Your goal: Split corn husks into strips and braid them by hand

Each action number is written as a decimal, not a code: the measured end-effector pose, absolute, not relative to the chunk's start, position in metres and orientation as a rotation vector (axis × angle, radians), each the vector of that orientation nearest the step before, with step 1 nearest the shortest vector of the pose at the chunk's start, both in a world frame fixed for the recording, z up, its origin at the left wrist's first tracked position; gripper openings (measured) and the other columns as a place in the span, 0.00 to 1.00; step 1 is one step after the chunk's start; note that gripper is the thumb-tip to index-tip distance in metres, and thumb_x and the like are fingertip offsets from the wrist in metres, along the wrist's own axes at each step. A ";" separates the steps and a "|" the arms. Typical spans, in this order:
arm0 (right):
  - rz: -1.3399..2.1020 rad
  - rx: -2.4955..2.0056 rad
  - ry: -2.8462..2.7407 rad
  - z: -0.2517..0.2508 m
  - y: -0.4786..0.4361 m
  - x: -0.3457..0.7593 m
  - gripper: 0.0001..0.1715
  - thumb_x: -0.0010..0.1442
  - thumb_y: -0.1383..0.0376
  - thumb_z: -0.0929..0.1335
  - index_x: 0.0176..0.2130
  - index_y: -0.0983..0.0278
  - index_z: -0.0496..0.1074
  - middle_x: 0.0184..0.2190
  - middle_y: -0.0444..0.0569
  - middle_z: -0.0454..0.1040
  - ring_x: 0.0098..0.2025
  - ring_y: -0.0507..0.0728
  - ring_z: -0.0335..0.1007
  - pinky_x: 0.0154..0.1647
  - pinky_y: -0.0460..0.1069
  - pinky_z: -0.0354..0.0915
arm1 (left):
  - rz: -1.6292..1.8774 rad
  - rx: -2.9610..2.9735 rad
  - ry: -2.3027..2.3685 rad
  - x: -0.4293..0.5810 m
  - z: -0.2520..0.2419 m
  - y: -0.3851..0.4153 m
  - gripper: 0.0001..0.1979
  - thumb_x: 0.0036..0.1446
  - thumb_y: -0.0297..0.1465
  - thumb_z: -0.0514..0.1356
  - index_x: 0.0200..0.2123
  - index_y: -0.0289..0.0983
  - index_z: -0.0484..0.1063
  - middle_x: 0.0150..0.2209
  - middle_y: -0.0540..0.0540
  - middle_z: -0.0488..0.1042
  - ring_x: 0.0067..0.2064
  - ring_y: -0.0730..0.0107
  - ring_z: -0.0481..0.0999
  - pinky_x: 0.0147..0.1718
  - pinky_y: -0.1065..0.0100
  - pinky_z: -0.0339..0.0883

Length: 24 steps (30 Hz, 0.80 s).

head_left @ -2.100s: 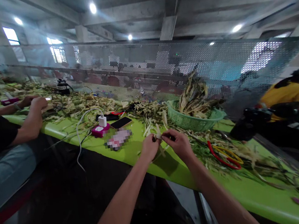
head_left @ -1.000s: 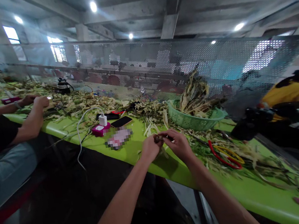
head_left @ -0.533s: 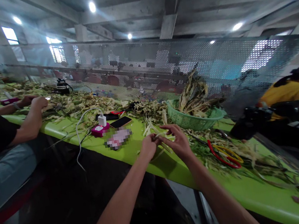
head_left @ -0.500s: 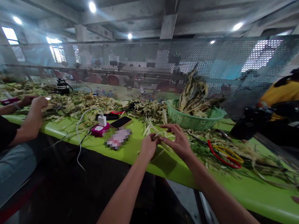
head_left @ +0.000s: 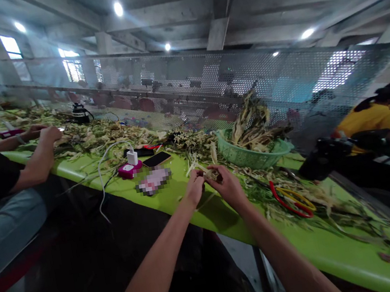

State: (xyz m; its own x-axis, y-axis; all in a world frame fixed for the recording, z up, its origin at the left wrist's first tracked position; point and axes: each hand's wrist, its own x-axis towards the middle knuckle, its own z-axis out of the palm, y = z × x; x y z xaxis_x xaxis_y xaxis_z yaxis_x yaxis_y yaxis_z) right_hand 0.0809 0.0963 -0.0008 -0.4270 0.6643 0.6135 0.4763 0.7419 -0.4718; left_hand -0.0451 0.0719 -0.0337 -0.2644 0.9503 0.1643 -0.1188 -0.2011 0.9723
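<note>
Peeling so thin a piece would likely go best with a firm pinch at one end and a short, steady pull close to the fingertips at the other, done low over the table so the scraps landed there. The left hand [head_left: 195, 189] and right hand [head_left: 228, 186] met just above the near part of the green table [head_left: 173, 197]. Both were closed in a narrow pinch on a small pale stalk [head_left: 210, 175], perhaps a husk strip, as blur left that unsure. A green basket [head_left: 256, 156] of husks stood just behind.
</note>
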 end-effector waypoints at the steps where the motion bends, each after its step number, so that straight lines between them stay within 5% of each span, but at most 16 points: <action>1: 0.296 -0.859 -2.080 0.000 0.096 0.081 0.19 0.57 0.60 0.67 0.47 0.64 0.70 0.43 0.55 0.74 0.40 0.61 0.70 0.39 0.54 0.66 | 1.599 1.083 1.179 -0.046 -0.034 0.072 0.06 0.56 0.27 0.51 0.37 0.37 0.63 0.23 0.55 0.62 0.22 0.77 0.62 0.23 0.73 0.57; 11: 0.583 -0.848 -1.944 -0.001 0.097 0.081 0.22 0.54 0.57 0.69 0.47 0.63 0.68 0.40 0.50 0.73 0.27 0.54 0.65 0.28 0.50 0.65 | 1.676 1.325 1.278 -0.051 -0.043 0.075 0.03 0.56 0.29 0.57 0.32 0.35 0.67 0.30 0.51 0.70 0.32 0.75 0.68 0.33 0.71 0.62; 24: 0.671 -0.794 -1.661 -0.008 0.115 0.090 0.17 0.52 0.60 0.69 0.42 0.62 0.67 0.36 0.50 0.72 0.37 0.58 0.69 0.35 0.52 0.67 | 1.520 1.574 1.505 -0.052 -0.032 0.061 0.01 0.50 0.27 0.58 0.28 0.35 0.68 0.31 0.48 0.70 0.34 0.70 0.68 0.37 0.68 0.62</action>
State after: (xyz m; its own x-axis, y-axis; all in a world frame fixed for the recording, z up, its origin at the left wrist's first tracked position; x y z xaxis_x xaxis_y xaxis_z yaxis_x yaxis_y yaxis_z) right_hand 0.0896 0.1148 -0.0081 -0.1528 0.7905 0.5932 0.1564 0.6120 -0.7753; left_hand -0.0523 0.0612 -0.0324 -0.2223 0.9000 0.3749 0.3656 -0.2795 0.8878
